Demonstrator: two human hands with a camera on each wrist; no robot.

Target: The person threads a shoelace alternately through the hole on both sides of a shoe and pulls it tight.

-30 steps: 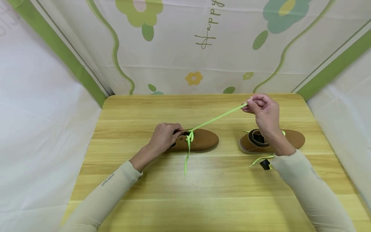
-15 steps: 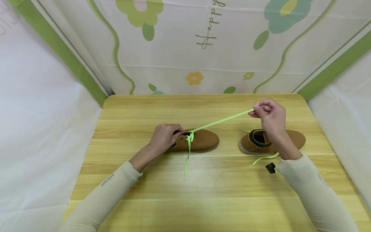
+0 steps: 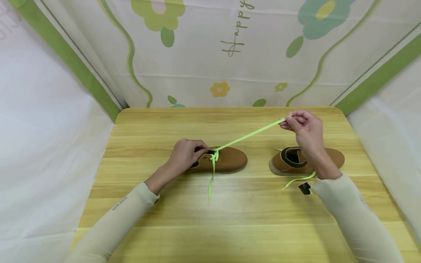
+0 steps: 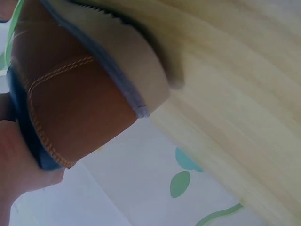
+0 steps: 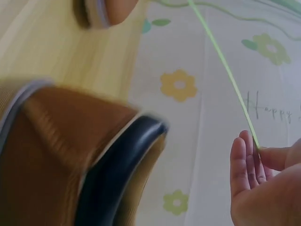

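A brown shoe (image 3: 231, 160) lies on the table, toe to the right. My left hand (image 3: 182, 156) covers its heel end and pinches the upper's far edge by the lacing. From there a bright green shoelace (image 3: 251, 135) runs taut, up and right, to my right hand (image 3: 308, 133). Thumb and fingers pinch its end, above a second brown shoe (image 3: 336, 157); the right wrist view also shows this pinch on the lace (image 5: 225, 66). The first shoe's other lace end (image 3: 210, 186) hangs toward me. Up close, the left wrist view shows the stitched heel (image 4: 80, 108).
The second shoe has its own loose green lace (image 3: 297, 179) trailing on the wooden table (image 3: 230, 233). At my right cuff is a small black piece (image 3: 304, 188). A white curtain (image 3: 197, 62) with printed flowers stands behind the table.
Over the last second my right hand has shifted right and slightly down with the lace end, then back a little left. My left hand and the first shoe stay nearly in place.
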